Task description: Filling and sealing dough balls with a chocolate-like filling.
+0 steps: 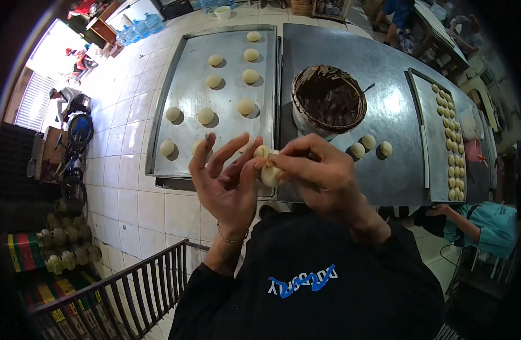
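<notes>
A pale dough ball (270, 175) is held up in front of my chest, its top gathered into folds. My left hand (226, 187) supports it from the left with thumb and fingertips, the other fingers raised and spread. From the other side my right hand (328, 175) pinches the folded top with thumb and forefinger. Just beyond my hands, a metal tray (187, 68) carries several spaced round dough balls (206, 116). A tub (310, 126) of dark brown paste (334, 105) stands on the metal table, a utensil handle (369, 87) sticking out. Three dough balls (368, 141) lie right of it.
Another tray (423, 141) at the right holds rows of small dough balls (452, 144). A co-worker in a teal shirt (492, 226) is at the right edge. A dark metal railing (141, 283) runs at lower left. A bicycle (79, 133) and water bottles (141, 28) stand farther left.
</notes>
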Available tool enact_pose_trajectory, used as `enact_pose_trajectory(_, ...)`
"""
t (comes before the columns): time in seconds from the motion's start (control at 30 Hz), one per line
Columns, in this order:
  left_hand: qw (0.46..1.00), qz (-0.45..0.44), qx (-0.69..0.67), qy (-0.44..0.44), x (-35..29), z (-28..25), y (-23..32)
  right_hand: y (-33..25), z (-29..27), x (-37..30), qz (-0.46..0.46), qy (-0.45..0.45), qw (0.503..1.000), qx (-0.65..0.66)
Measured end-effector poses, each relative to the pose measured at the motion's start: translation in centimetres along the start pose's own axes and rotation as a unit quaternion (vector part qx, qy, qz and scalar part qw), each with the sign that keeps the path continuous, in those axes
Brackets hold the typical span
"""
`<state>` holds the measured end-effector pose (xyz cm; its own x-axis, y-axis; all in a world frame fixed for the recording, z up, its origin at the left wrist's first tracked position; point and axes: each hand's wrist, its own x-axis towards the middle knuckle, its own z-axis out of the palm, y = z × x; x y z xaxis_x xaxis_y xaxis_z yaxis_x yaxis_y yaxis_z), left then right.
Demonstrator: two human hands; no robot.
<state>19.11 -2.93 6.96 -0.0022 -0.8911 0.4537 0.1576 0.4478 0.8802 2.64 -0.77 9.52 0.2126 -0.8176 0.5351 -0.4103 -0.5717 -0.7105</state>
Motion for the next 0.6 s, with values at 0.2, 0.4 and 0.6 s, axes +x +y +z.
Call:
enact_pose_trajectory(0.2, 0.991, 0.092, -0.093, -0.018, 1.7, 2.4, -0.4, -0.2, -0.8, 1.4, 0.058, 0.050, 0.996, 0.050)
enact_pose_trajectory(0.4, 0.982, -0.109, -0.152, -0.013, -0.1, 2.0, -1.6, 1.6, -2.0, 1.0, 0.062, 0.021, 0.995, 0.077)
enact_pose_trajectory(0.6, 0.970, -0.098, -0.206, -0.088, 0.5, 3.9, -2.2, 3.5, -2.4, 1.4, 0.122, 0.043, 0.971, 0.200)
